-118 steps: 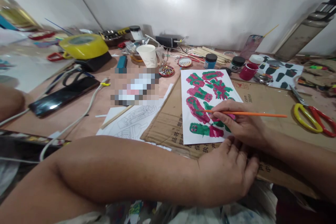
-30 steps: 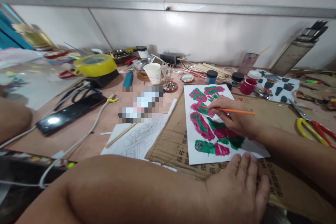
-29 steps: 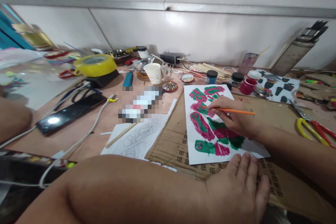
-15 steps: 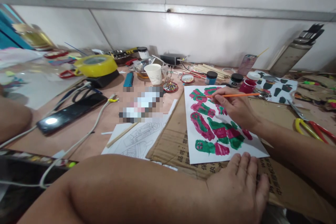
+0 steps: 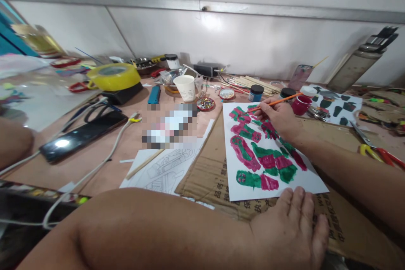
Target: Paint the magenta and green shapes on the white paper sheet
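Right hand [image 5: 280, 118] moved brush [image 5: 274, 102] up.

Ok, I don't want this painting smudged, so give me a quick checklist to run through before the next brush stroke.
1. Brush grip: right hand pinches the orange brush near its tip end. Ok.
2. Tip position: it meets the painted sheet at the upper green and magenta shapes. Ok.
3. Sheet held down: left hand lies flat on the cardboard, fingertips at the sheet's near edge. Ok.
4. Forearm clear of paint: the right wrist crosses painted shapes; whether it touches them, or they are wet, cannot tell.
5. Paint within reach: the open red pot stands just beyond the right hand. Ok.
6. Paint on the bristles: too small to see. Cannot tell.
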The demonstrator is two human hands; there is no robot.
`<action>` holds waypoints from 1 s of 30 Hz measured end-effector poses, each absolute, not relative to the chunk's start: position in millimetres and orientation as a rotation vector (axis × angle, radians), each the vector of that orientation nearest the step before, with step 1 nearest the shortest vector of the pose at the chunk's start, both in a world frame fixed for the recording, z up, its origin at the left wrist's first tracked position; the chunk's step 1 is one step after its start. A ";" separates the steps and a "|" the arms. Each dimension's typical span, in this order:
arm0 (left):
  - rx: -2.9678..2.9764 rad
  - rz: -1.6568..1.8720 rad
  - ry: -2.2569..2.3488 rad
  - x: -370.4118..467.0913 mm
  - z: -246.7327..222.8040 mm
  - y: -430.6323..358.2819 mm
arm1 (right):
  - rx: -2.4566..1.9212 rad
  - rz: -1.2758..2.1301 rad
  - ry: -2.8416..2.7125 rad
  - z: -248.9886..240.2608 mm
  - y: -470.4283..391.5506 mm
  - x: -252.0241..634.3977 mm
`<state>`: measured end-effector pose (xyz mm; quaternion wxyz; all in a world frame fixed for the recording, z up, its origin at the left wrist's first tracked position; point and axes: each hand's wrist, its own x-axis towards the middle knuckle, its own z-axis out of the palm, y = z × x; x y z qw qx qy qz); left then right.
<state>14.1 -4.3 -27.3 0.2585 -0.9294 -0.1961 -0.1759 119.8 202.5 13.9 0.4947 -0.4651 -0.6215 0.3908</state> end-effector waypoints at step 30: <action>-2.539 -0.436 -0.515 12.7 -25.2 -3.7 | -1.199 0.947 -1.520 12.1 207.1 126.2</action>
